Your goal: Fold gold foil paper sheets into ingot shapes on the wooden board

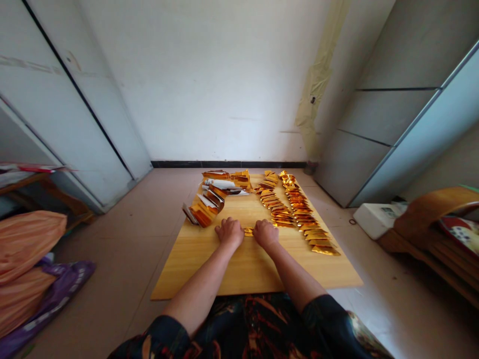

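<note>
A small piece of folded gold foil paper [249, 232] lies flat on the wooden board, its middle showing between my two hands. My left hand [230, 232] is closed over its left end, fingers curled down. On its right end rests my right hand [266, 233], curled the same way. Beyond my left hand, loose gold foil sheets [204, 212] with white backs lie in an uneven pile. Past my right hand, folded gold foil pieces [277, 207] overlap in a row, and a second, longer row of folded pieces [303, 212] runs along the board's right side.
The wooden board [190, 271] stands low in front of my lap. Orange and purple bags [30, 269] lie on the floor at left. A white box [374, 219] and a wooden seat [415, 229] are at right. Grey cabinets [377, 109] and a wall [224, 89] stand behind.
</note>
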The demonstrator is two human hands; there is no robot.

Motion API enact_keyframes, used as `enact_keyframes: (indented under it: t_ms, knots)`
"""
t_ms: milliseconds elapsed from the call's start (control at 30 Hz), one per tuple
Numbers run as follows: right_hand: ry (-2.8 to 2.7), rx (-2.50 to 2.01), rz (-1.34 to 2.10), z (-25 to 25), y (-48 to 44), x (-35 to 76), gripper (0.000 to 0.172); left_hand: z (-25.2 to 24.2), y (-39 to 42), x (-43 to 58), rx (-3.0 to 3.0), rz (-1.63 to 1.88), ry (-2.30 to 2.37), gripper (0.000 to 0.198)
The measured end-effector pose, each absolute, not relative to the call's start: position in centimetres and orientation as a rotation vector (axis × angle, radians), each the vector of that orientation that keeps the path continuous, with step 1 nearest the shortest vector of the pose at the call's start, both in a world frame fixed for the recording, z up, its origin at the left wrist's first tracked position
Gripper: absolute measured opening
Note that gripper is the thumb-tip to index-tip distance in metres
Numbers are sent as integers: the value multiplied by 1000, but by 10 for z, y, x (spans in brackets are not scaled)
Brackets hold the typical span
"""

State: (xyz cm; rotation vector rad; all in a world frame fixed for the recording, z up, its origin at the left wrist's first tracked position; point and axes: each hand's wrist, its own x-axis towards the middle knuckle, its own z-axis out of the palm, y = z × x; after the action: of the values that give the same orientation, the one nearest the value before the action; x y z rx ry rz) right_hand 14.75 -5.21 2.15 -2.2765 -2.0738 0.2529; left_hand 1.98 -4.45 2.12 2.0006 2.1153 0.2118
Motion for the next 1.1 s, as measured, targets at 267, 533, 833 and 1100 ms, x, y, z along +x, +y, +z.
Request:
enact_keyframes:
  t_ms: [267, 533, 833, 1100]
  knots:
    - [-2089, -2240, 201, 24, -57, 145, 26, 18, -48, 21, 2048, 256, 2118, 19]
    - [-2040, -2021, 208, 13, -69, 162, 15, 13, -58, 9, 2103, 334, 1951, 24]
    - [-2128, -1862, 38, 4, -75, 166, 17, 4, -62, 6, 2168, 446, 1940, 18]
    - [-2161, -1866, 30, 8, -76, 164, 20, 8, -68, 9, 2238, 417, 1924, 18]
